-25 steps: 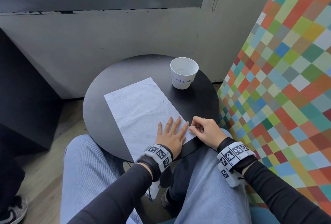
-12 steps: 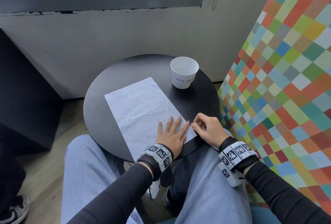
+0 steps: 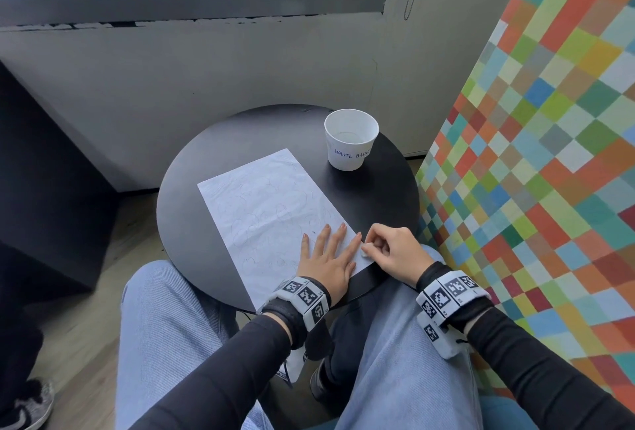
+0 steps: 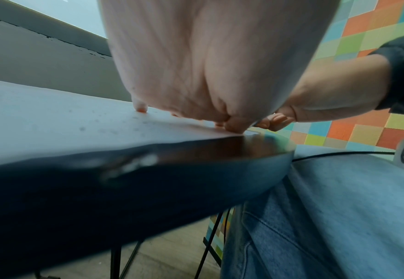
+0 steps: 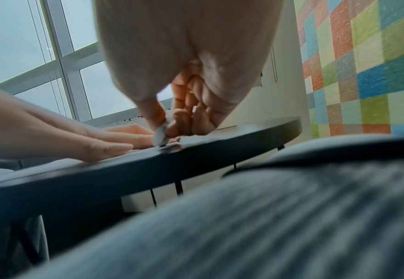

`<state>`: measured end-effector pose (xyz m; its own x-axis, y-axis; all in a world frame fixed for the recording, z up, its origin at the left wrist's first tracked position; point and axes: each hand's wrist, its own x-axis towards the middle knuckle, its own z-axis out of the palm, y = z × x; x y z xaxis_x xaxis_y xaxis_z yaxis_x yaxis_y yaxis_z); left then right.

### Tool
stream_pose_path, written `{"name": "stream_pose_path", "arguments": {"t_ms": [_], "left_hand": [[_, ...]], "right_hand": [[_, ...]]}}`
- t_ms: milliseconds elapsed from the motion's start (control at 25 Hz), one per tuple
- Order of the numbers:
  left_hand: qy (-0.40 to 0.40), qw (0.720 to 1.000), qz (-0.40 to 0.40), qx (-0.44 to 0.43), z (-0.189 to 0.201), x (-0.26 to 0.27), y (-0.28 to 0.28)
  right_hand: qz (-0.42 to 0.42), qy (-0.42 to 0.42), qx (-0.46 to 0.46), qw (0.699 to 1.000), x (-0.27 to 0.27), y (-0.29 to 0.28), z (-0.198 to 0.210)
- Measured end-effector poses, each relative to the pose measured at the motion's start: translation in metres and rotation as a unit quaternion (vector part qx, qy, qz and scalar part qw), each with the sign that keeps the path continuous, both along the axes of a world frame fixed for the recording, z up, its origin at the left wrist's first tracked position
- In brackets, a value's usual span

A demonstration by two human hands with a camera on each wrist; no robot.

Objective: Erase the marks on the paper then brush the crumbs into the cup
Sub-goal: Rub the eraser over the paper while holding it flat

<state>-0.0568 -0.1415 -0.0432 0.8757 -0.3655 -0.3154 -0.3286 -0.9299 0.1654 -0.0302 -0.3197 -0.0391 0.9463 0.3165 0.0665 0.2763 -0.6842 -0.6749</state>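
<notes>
A white sheet of paper (image 3: 271, 209) with faint pencil scribbles lies slantwise on the round black table (image 3: 192, 223). My left hand (image 3: 330, 254) lies flat on the paper's near right corner, fingers straight, pressing it down. My right hand (image 3: 388, 251) pinches a small white eraser (image 5: 160, 135) between thumb and forefinger, its tip down on the paper's right edge next to the left fingertips. A white paper cup (image 3: 350, 144) marked "WASTE BASKET" stands upright at the table's far right, apart from the paper.
A multicoloured checkered panel (image 3: 536, 161) stands close along the table's right side. A grey wall and window sill (image 3: 192, 7) lie behind the table. My knees in blue jeans (image 3: 171, 343) sit under the near edge. A dark cabinet (image 3: 44, 189) stands at the left.
The right hand has shifted slightly along the paper's near right edge with the eraser. The left hand stays flat on the paper.
</notes>
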Motion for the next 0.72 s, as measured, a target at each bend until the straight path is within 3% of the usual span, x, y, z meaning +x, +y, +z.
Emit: {"name": "stream_pose_path", "arguments": {"t_ms": [160, 280, 400, 520, 720], "left_hand": [[0.001, 1.0, -0.001, -0.001, -0.0015, 0.0002, 0.0004], [0.001, 1.0, 0.001, 0.0, -0.0017, 0.0001, 0.0003], [0.001, 1.0, 0.0, -0.006, -0.0025, 0.0, -0.0001], [0.0, 1.0, 0.002, -0.007, -0.0029, 0.0015, 0.0006], [0.016, 1.0, -0.013, -0.008, -0.0004, 0.004, 0.0012]], "right_hand": [[0.031, 0.008, -0.005, 0.999, -0.0012, 0.0017, -0.0006], [-0.01, -0.016, -0.007, 1.0, 0.0015, -0.0003, -0.0003], [0.036, -0.004, -0.01, 0.999, -0.0013, 0.0019, 0.0008], [0.0, -0.026, -0.008, 1.0, 0.0018, 0.0002, 0.0021], [0.039, 0.002, -0.011, 0.999, -0.0022, 0.0026, 0.0025]]}}
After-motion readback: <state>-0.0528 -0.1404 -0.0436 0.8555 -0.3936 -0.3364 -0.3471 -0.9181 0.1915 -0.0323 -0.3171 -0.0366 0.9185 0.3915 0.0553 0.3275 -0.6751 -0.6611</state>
